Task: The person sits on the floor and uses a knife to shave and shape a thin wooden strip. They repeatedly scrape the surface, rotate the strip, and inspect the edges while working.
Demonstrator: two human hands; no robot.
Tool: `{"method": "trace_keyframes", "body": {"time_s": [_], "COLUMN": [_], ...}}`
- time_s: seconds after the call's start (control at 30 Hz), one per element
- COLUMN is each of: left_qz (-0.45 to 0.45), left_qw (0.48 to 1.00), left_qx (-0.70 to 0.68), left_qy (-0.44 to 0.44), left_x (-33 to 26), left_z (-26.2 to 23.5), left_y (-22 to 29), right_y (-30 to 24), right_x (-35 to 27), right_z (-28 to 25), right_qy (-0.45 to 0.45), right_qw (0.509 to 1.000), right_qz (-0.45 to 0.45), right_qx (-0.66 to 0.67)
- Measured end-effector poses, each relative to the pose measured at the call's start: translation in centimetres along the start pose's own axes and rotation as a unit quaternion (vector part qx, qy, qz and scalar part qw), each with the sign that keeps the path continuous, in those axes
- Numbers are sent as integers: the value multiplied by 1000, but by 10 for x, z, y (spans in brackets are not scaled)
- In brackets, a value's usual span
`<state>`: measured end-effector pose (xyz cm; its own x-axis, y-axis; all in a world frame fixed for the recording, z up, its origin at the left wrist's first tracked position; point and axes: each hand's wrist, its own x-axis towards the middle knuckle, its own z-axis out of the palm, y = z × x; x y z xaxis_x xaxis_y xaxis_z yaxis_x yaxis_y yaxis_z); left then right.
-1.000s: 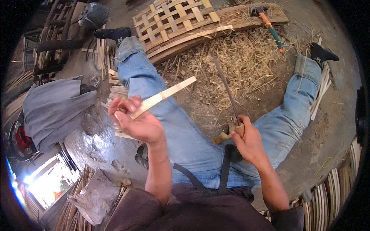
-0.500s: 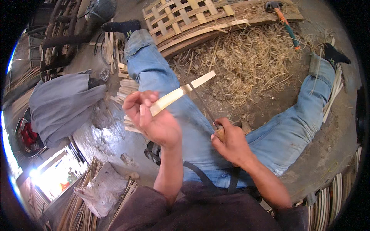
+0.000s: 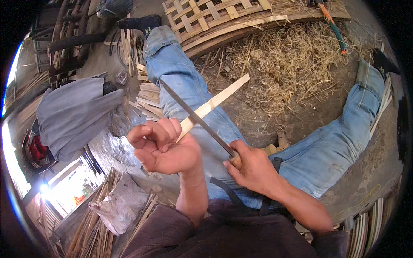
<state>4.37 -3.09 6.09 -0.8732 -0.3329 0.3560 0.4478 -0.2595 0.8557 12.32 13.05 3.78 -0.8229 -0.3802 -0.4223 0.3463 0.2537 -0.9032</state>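
My left hand grips one end of a pale bamboo strip that points up and to the right over my left thigh. In my right hand is the wooden handle of a long thin knife. Its dark blade runs up to the left and lies across the strip just above my left fingers. Both hands are over my lap, and my legs in blue jeans spread out in front.
Bamboo shavings cover the ground between my legs. A woven bamboo lattice lies at the top, an orange-handled tool beside it. Cut strips are stacked left of my thigh, with a grey cloth further left.
My right hand has swung the knife from the right side over to the left, so the blade now crosses the strip. My left hand has kept hold of the strip, closer to my body.
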Motion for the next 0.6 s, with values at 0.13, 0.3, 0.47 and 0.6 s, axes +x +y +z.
{"method": "trace_keyframes", "body": {"time_s": [0.13, 0.3, 0.47, 0.6], "left_qz": [4, 7, 23, 26], "left_qw": [1000, 1000, 1000, 999], "left_qx": [-15, 29, 0, -22], "left_qy": [0, 9, 6, 6], "left_x": [1, -2, -6, -5], "left_z": [6, 16, 22, 27], "left_y": [-3, 1, -1, -6], "right_y": [-8, -2, 8, 3], "right_x": [-1, 13, 13, 6], "right_z": [3, -5, -16, -11], "right_qy": [9, -11, -10, 8], "right_qw": [998, 999, 998, 999], "right_qz": [-33, 46, 58, 31], "right_qx": [60, 2, -38, -17]}}
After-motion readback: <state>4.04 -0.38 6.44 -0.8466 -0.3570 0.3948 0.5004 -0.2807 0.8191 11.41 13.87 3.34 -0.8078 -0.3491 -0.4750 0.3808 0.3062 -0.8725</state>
